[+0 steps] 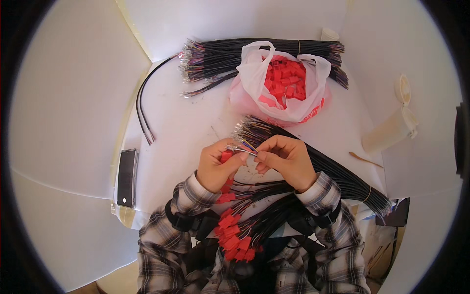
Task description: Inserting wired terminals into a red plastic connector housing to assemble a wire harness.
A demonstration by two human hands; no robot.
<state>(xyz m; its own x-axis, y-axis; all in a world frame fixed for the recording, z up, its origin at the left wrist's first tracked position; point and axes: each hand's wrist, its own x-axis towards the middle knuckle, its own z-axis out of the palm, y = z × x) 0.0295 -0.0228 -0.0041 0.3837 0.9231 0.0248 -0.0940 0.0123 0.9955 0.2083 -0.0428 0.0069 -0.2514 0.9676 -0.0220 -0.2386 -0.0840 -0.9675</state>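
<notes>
In the middle of the view my two hands meet over thin coloured wires (248,145), with blue, yellow and white strands showing. My right hand (290,159) pinches these wires between thumb and fingers. My left hand (215,165) is closed, its thumb and forefinger at the wire ends. A red plastic connector (226,156) shows against the left palm; whether the fingers grip it is partly hidden. Below the hands lie black cables with red connectors (229,230) on their ends. A bundle of black cables (333,164) with bare ends runs under and past my right hand.
A white plastic bag (250,95) full of red connectors (286,78) stands at the back. Behind it lies another black cable bundle (215,54). Two loose cables (139,105) curve at left, near a phone (128,177). An open white container (389,131) is at right, beside a brown stick (364,159).
</notes>
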